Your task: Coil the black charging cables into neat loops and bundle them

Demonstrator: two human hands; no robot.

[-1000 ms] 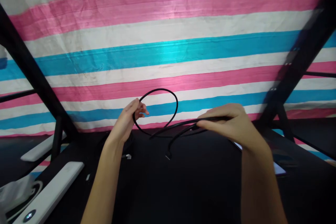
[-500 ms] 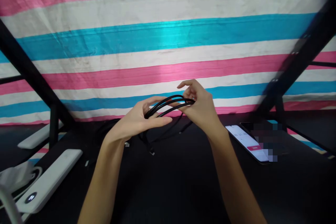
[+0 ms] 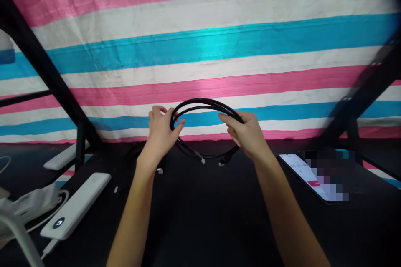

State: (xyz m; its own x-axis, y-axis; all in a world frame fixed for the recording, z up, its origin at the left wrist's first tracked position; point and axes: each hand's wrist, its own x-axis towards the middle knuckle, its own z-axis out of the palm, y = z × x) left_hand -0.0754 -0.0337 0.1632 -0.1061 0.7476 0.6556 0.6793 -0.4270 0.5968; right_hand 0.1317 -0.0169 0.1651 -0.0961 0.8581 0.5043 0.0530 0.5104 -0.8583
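Observation:
A black cable, wound into a loose round coil, is held up between my two hands above the black tabletop. My left hand grips the coil's left side, with the thumb across the front. On the right side, my right hand pinches the strands between thumb and fingers. Two connector ends hang at the bottom of the loop: a pale-tipped plug and a darker plug. Behind my left forearm lies more dark cable, partly hidden, with a small metal plug near my wrist.
At left, a white power bank with a lit display lies beside a white power strip and white cords. A lit phone rests at right. Black frame legs stand before a striped sheet.
The coil has opened from a flattened bundle into a rounder, upright loop. My hands have moved apart, and the right hand now pinches the strands. The view has shifted slightly left.

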